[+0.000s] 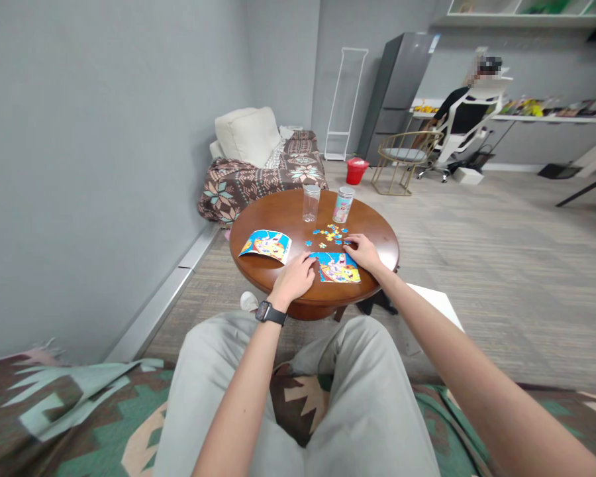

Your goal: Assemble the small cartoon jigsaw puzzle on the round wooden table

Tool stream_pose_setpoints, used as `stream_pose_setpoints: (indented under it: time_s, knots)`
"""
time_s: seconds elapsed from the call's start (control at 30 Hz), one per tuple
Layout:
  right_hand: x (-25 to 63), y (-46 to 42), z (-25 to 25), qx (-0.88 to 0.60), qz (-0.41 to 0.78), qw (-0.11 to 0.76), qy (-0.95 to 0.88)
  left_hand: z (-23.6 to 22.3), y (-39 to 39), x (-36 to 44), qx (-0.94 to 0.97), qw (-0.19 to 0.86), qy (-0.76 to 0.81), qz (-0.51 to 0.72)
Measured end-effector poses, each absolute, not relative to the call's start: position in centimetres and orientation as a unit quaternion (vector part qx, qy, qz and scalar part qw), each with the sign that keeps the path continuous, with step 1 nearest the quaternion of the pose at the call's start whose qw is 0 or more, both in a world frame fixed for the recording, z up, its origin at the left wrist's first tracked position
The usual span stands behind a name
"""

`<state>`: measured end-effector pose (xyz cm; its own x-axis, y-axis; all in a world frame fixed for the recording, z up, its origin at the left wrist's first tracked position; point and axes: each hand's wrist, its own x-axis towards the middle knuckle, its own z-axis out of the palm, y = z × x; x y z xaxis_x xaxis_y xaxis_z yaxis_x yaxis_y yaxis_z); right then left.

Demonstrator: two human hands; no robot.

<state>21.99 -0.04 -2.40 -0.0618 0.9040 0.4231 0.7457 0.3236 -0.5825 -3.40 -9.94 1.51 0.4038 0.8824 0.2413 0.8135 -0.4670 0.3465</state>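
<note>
Left hand [293, 281]: fingers [312, 260] narrow at the assembled jigsaw puzzle [336, 268]; you can't tell if they hold anything.
Right hand [363, 253]: fingers [348, 244] spread at its top edge; hold unclear.
Bench [283, 212]: loose puzzle pieces [330, 233] just beyond your hands.

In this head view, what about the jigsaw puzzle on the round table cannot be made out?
Head view:
Assembled puzzle, upper right corner: hidden by the right hand.
Loose pieces: too small to show their pictures.
Canister label: too small to read.
Left hand: curled fingers may hide a piece.
</note>
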Motion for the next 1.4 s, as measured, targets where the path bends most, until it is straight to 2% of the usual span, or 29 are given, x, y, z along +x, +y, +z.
stream_pose_setpoints:
  time_s: [0.5,0.77,1.4]
  knots:
    - [21.98,0.22,-2.69,-0.559,0.095,0.332,-0.753,1.45,-9.99,-3.56,0.835,0.090,0.504,0.202]
    - [21.88,-0.11,-2.25,-0.553,0.098,0.372,-0.739,1.57,-10.05,-3.55,0.840,0.084,0.500,0.193]
    - [21.87,-0.03,-2.37,-0.560,0.113,0.386,-0.725,1.60,-10.17,-3.57,0.845,0.081,0.492,0.194]
